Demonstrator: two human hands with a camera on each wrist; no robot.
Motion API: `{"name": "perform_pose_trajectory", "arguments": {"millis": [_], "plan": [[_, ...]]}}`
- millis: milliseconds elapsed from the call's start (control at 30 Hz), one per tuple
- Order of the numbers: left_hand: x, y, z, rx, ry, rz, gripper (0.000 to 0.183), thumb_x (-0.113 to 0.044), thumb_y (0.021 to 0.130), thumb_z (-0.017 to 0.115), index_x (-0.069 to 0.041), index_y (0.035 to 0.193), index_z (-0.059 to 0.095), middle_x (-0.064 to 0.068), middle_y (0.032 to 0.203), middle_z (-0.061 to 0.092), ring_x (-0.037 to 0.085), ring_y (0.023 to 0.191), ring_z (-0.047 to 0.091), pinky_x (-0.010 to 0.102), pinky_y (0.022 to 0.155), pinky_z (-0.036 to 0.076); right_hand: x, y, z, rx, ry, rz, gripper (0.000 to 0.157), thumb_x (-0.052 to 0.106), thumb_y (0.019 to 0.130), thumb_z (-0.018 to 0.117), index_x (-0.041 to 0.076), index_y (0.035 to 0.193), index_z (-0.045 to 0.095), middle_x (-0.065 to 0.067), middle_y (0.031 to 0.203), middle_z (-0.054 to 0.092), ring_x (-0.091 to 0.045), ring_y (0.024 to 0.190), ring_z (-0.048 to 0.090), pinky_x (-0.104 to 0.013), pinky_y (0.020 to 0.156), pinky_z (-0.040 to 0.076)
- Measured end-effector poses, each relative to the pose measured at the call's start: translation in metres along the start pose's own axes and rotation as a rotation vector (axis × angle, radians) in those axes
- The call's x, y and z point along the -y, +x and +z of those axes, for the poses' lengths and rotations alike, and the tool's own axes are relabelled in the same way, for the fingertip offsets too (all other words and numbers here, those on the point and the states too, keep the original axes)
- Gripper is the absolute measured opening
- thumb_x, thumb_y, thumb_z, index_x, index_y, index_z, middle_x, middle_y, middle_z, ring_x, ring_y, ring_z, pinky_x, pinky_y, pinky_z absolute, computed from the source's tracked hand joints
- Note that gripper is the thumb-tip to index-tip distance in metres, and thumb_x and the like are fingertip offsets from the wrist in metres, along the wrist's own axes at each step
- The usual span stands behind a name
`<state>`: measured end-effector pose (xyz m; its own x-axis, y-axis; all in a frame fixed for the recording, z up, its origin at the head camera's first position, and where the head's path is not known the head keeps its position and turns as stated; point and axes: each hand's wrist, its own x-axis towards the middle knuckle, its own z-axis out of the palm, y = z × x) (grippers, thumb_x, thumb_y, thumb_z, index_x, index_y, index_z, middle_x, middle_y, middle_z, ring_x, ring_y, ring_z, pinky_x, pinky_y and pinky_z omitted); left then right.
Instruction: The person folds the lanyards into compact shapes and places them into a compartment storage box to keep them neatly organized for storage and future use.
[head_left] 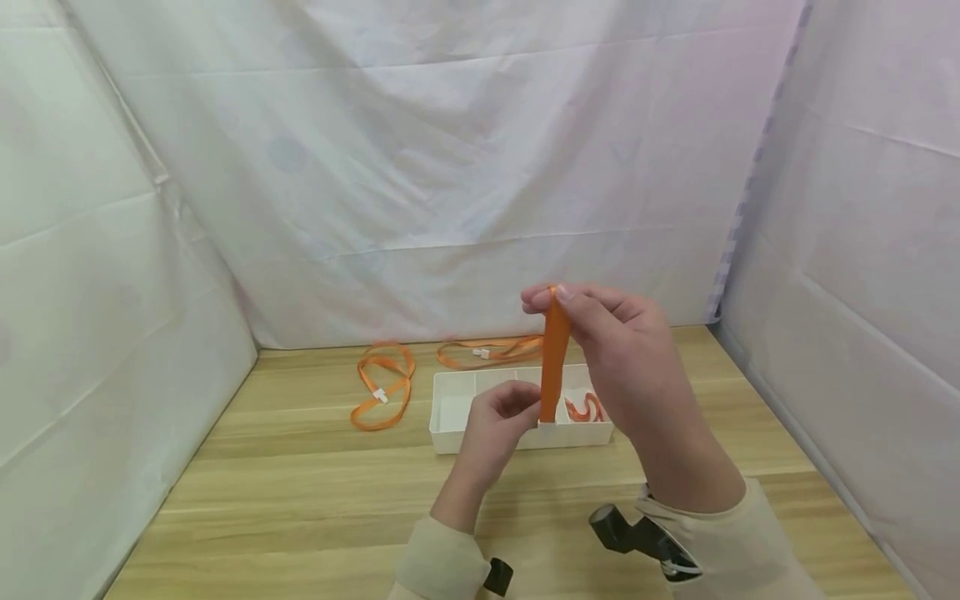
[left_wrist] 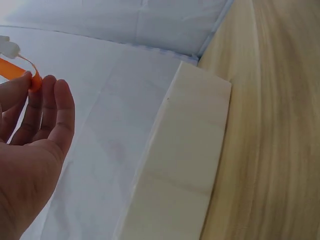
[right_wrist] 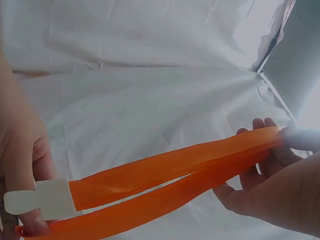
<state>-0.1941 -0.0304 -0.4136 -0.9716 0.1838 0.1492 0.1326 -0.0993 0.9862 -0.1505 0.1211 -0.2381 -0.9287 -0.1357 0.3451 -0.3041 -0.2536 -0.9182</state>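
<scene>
An orange lanyard [head_left: 554,358] is stretched upright between my two hands, folded so that two bands lie side by side in the right wrist view. My right hand [head_left: 637,358] pinches its upper end between thumb and fingers. Lower down, my left hand [head_left: 495,429] pinches the other end beside the white plastic clip [right_wrist: 56,199]. In the left wrist view a small orange loop [left_wrist: 36,82] shows at the left fingertips. Both hands are over a white divided box [head_left: 448,443], whose right compartment holds another orange lanyard [head_left: 585,408], coiled up.
One orange lanyard with a white clip [head_left: 411,387] lies left of the box on the wooden table [head_left: 300,483]. Another [head_left: 453,364] lies behind the box, partly covered by the held strap. White cloth [head_left: 450,167] hangs at the back and both sides.
</scene>
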Motion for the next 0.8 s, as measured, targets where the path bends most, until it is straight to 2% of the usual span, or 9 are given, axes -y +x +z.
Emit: {"name": "perform_pose_trajectory", "arguments": {"millis": [100,200,333,433,500,633,733,800], "plan": [[0.005,-0.001,0.001,0.028,-0.024,-0.042,0.018,-0.004,0.099,0.070,0.005,0.113,0.074,-0.002,0.096,0.075,0.010,0.088,0.067,0.023,0.077,0.057,-0.001,0.000,0.000,-0.008,-0.001,-0.007,0.030,0.010,0.109,0.059,0.018,0.097,0.085,-0.001,0.103,0.082,-0.028,0.125,0.069,-0.030,0.124,0.043],[0.007,-0.003,0.001,0.080,-0.091,-0.075,0.016,-0.002,0.099,0.065,0.005,0.113,0.070,-0.003,0.096,0.072,0.011,0.087,0.069,0.025,0.076,0.060,-0.002,0.000,0.000,-0.012,-0.004,-0.011,0.031,0.009,0.109,0.058,0.018,0.097,0.085,-0.001,0.102,0.083,-0.028,0.124,0.070,-0.031,0.123,0.044],[0.010,-0.005,0.000,0.168,-0.245,-0.116,0.012,-0.003,0.102,0.061,-0.009,0.112,0.059,-0.001,0.096,0.069,0.015,0.078,0.069,0.031,0.072,0.063,-0.002,0.001,-0.002,-0.014,-0.031,0.001,0.029,0.011,0.109,0.059,0.016,0.098,0.085,-0.001,0.104,0.083,-0.028,0.125,0.069,-0.030,0.122,0.045],[0.014,-0.007,-0.004,0.224,-0.362,-0.122,0.016,-0.005,0.106,0.058,-0.019,0.110,0.051,-0.002,0.090,0.069,0.015,0.064,0.064,0.031,0.065,0.058,0.000,0.002,-0.004,-0.015,-0.059,0.008,0.028,0.014,0.110,0.058,0.015,0.100,0.085,-0.001,0.106,0.083,-0.028,0.127,0.068,-0.030,0.120,0.046],[0.017,-0.008,-0.007,0.264,-0.421,-0.103,0.018,-0.005,0.108,0.055,-0.022,0.109,0.049,-0.004,0.083,0.065,0.012,0.057,0.060,0.029,0.061,0.053,0.001,0.002,-0.007,-0.014,-0.067,0.008,0.028,0.016,0.110,0.058,0.015,0.100,0.085,0.000,0.106,0.083,-0.028,0.127,0.067,-0.031,0.118,0.047],[0.024,-0.009,-0.014,0.372,-0.499,-0.017,0.023,-0.002,0.109,0.052,-0.025,0.110,0.053,-0.007,0.078,0.060,0.007,0.054,0.058,0.026,0.059,0.050,0.003,0.003,-0.012,-0.013,-0.059,-0.007,0.027,0.019,0.110,0.059,0.012,0.102,0.084,0.000,0.106,0.082,-0.029,0.128,0.066,-0.030,0.117,0.048],[0.029,-0.010,-0.018,0.453,-0.541,0.071,0.031,0.003,0.108,0.048,-0.025,0.109,0.060,-0.008,0.083,0.066,0.006,0.059,0.060,0.024,0.060,0.052,0.004,0.003,-0.015,-0.017,-0.053,-0.022,0.027,0.019,0.110,0.059,0.008,0.104,0.082,-0.001,0.106,0.082,-0.029,0.129,0.066,-0.028,0.117,0.048],[0.031,-0.009,-0.020,0.477,-0.547,0.115,0.038,0.006,0.106,0.046,-0.025,0.106,0.068,-0.008,0.084,0.071,0.005,0.063,0.063,0.024,0.063,0.055,0.005,0.003,-0.016,-0.021,-0.045,-0.027,0.027,0.018,0.110,0.059,0.006,0.104,0.082,-0.001,0.104,0.082,-0.029,0.127,0.067,-0.027,0.117,0.048]]}}
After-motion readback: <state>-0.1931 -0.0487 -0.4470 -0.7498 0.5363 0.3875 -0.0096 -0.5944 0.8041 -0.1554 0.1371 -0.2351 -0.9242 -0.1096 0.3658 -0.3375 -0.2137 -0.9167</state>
